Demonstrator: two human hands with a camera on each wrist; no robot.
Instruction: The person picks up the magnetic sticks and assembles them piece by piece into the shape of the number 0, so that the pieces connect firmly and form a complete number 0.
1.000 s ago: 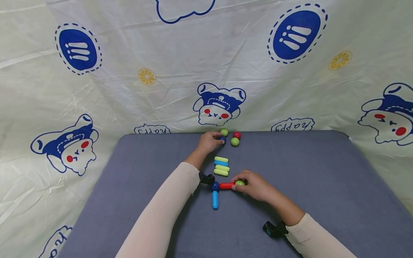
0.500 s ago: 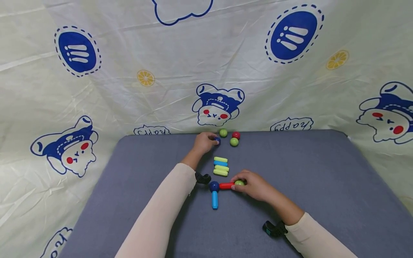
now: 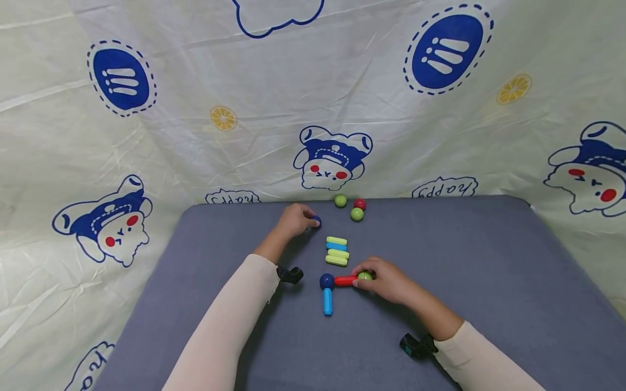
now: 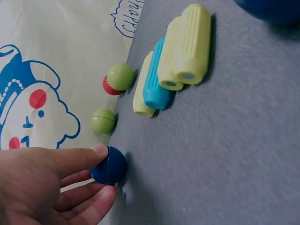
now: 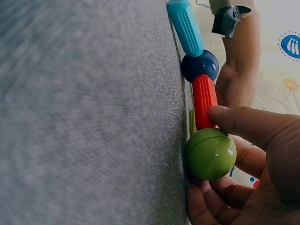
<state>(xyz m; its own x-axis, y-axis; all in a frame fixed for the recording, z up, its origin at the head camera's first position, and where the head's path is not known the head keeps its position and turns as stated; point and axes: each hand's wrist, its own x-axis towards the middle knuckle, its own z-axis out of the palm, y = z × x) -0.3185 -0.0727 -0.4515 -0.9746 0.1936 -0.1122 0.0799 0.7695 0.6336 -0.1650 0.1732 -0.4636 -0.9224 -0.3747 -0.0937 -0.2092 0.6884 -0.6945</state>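
My left hand (image 3: 294,219) pinches a dark blue ball (image 4: 109,166) between thumb and fingers, left of the other loose balls. Nearer the front, my right hand (image 3: 386,279) holds the joint of a red rod (image 5: 204,101) and a green ball (image 5: 211,153), its thumb on the rod and its fingers around the ball. The red rod's other end meets a second dark blue ball (image 3: 327,281). From that ball a light blue rod (image 3: 327,302) points toward the front, at a right angle to the red one.
Yellow rods (image 3: 336,260) and a blue rod (image 3: 336,246) lie side by side beyond the joined pieces. Two green balls (image 3: 357,214) and a red ball (image 3: 360,203) sit by the far edge of the grey table (image 3: 479,260). A printed curtain (image 3: 269,152) hangs behind.
My left hand has drawn the dark blue ball leftward and a little nearer, away from the green and red balls. The right hand has kept its place on the joined pieces.
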